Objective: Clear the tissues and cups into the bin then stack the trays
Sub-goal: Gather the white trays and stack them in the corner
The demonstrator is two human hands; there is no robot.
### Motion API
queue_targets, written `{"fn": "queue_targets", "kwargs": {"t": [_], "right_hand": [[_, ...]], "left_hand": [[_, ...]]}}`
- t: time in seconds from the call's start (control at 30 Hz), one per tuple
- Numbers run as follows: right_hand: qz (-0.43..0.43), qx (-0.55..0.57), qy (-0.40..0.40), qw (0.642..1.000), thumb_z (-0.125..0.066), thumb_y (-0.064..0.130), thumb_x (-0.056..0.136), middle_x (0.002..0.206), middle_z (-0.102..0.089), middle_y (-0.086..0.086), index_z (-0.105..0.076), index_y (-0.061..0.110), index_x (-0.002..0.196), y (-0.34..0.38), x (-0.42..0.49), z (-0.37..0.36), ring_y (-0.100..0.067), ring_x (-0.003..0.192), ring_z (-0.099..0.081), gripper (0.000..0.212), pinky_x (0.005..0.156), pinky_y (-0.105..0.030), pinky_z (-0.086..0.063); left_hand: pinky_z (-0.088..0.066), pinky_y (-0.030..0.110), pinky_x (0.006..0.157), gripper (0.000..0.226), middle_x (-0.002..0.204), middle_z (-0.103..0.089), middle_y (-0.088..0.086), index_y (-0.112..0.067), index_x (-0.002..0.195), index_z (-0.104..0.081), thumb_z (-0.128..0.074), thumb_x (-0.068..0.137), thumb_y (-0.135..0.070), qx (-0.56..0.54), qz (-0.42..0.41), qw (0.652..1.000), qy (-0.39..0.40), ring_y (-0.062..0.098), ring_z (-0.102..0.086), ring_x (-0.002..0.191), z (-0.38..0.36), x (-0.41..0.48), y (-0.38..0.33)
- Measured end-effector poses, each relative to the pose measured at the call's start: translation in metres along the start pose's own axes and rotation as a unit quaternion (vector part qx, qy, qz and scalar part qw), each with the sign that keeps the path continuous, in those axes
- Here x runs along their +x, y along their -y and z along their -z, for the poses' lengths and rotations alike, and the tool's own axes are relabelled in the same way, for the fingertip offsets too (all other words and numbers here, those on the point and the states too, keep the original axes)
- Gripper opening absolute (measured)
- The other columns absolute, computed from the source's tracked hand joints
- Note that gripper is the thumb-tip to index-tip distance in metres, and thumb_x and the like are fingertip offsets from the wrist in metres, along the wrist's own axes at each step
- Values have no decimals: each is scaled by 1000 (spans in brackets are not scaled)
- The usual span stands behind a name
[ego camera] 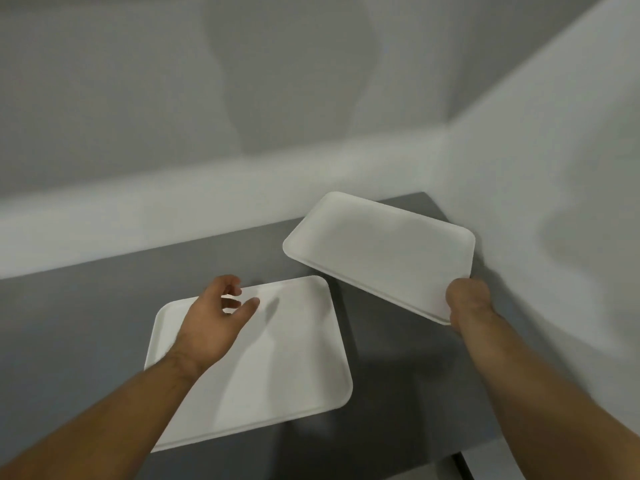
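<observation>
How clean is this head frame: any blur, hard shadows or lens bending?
Head view: soft all over, with no crisp edges; the left hand casts a faint shadow on the near tray; broad shadows fall on the walls; wide-angle curvature bends the wall ledge; the right hand grips the raised tray, no glare.

- Near tray (277,358) was seen as plain white, no pattern; faint grey shadow streaks were noted across its surface.
- Far tray (377,247) was seen as the same plain white, unmarked, slightly greyer along its rim.
- Table (86,323) was recorded as flat dark grey, no grain or print; darker shadow patches were noted under and between the trays.
- Wall (173,81) was recorded as pale grey-white, unpatterned, with soft darker grey shadow shapes cast on it.
- A lighter white band (173,188) was noted along the wall just above the table edge.
- Bottom right corner: a pale strip with a black line was noted, too blurred to be identified.
</observation>
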State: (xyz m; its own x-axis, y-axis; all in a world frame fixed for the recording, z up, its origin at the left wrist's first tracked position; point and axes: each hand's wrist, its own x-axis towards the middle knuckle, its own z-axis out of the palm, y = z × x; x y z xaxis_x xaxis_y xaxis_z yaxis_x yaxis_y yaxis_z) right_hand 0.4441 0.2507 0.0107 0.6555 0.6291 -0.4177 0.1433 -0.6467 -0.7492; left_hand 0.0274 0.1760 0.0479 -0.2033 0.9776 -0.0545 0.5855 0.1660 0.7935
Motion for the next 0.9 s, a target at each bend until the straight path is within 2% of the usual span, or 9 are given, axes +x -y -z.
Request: {"fn": "queue_targets", "kwargs": {"t": [0.07, 0.17, 0.3, 0.4, 0.47, 0.53, 0.6, 0.77, 0.9], "right_hand": [[14, -13, 4, 1000, -43, 4, 102, 138, -55, -25, -52, -6, 136, -7, -8, -5, -41, 124, -54, 37, 88, -35, -42], [76, 20, 18, 997, -43, 6, 103, 132, -58, -28, -55, -8, 132, -11, -33, -18, -38, 108, -57, 34, 75, -23, -33], [149, -7, 59, 987, -45, 15, 102, 113, -63, -19, -61, 3, 122, -11, -68, -40, -28, 89, -53, 29, 79, -34, -38], [171, -19, 112, 979, -45, 19, 103, 100, -62, -6, -61, 12, 119, -13, -93, -63, -21, 80, -56, 24, 69, -30, -39], [191, -41, 136, 971, -45, 20, 103, 95, -62, -1, -61, 16, 115, -15, -110, -76, -14, 77, -56, 20, 60, -26, -36], [219, -65, 151, 962, -46, 22, 103, 100, -63, -2, -60, 17, 113, -19, -127, -89, -14, 80, -57, 18, 60, -26, -38], [241, -87, 148, 955, -47, 19, 102, 100, -62, 0, -59, 19, 110, -25, -145, -98, -12, 80, -56, 15, 62, -27, -40], [273, -137, 164, 938, -45, 0, 87, 88, -71, -3, -69, 19, 91, -43, -171, -108, -14, 75, -62, 31, 60, -27, -48], [288, -175, 172, 926, -45, -1, 86, 93, -68, 7, -69, 26, 106, -54, -182, -116, -9, 79, -61, 42, 61, -16, -42]], "left_hand": [[-54, 28, 75, 50, 107, -68, -17, -43, 119, -54, -68, 77, -64, -91, 39, 995, -14, 2, -69, 91, 10, 0, -3], [-58, 43, 86, 52, 106, -72, -7, -35, 117, -59, -68, 74, -62, -245, 98, 964, -35, 23, -73, 99, 28, 6, -1], [-60, 46, 74, 42, 105, -77, 3, -35, 115, -64, -64, 84, -62, -312, 166, 936, -9, 28, -76, 84, 63, 15, 14], [-54, 40, 70, 36, 97, -77, 6, -29, 111, -72, -67, 86, -54, -285, 216, 934, 15, 26, -71, 79, 80, 10, 38], [-51, 41, 72, 28, 99, -73, 10, -18, 116, -69, -67, 90, -31, -243, 230, 942, -15, 28, -66, 83, 84, 2, 57], [-55, 35, 65, 24, 95, -74, 7, -19, 109, -67, -60, 87, -14, -200, 227, 952, -43, 28, -69, 79, 89, -12, 73], [-54, 30, 57, 26, 91, -73, 1, -25, 98, -65, -51, 83, -8, -149, 234, 958, -66, 24, -70, 79, 94, -26, 85], [-51, 30, 59, 26, 91, -71, -4, -26, 92, -65, -48, 86, -7, -112, 250, 957, -98, 20, -67, 82, 99, -56, 126], [-52, 31, 61, 26, 93, -71, -3, -24, 98, -65, -47, 91, -8, -86, 233, 965, -82, 21, -68, 84, 97, -64, 148]]}}
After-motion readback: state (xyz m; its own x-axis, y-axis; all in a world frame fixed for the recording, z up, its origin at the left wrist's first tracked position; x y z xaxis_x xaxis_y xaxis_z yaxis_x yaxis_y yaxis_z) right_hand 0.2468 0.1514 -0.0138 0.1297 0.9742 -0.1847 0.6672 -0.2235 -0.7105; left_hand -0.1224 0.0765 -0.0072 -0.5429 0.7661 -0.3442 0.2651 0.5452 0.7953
